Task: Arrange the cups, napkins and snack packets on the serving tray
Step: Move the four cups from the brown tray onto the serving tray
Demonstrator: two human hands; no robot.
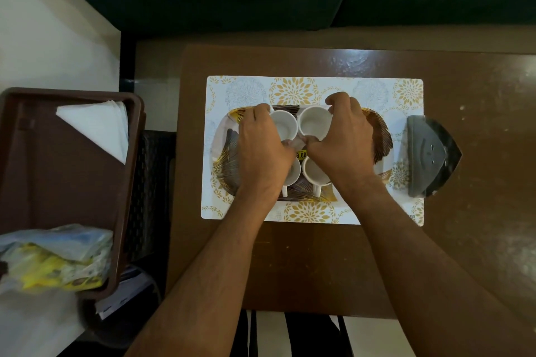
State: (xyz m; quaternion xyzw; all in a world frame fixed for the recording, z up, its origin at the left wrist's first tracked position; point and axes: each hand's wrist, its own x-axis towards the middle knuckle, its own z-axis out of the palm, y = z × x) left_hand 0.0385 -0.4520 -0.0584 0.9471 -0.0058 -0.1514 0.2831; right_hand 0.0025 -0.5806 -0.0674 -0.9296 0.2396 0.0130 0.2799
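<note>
Four small white ceramic cups (314,124) stood close together in a two-by-two cluster on the oval serving tray with a dark leaf pattern and gold lines (380,142). The left hand (262,148) curled over the far-left cup (285,124), fingers round its rim; the right hand (342,142) gripped the far-right one likewise, thumbs nearly meeting between them. Nearer than both grips, the two other cups showed their handles pointing toward the person. These cups looked stiff, smooth and breakable, light enough for one hand; the rim or handle seemed the safest hold. Well left of the grips, a brown plastic bin (132,182) held folded white paper napkins (98,124) and yellow snack packets in clear wrap (58,258), soft and crushable.
</note>
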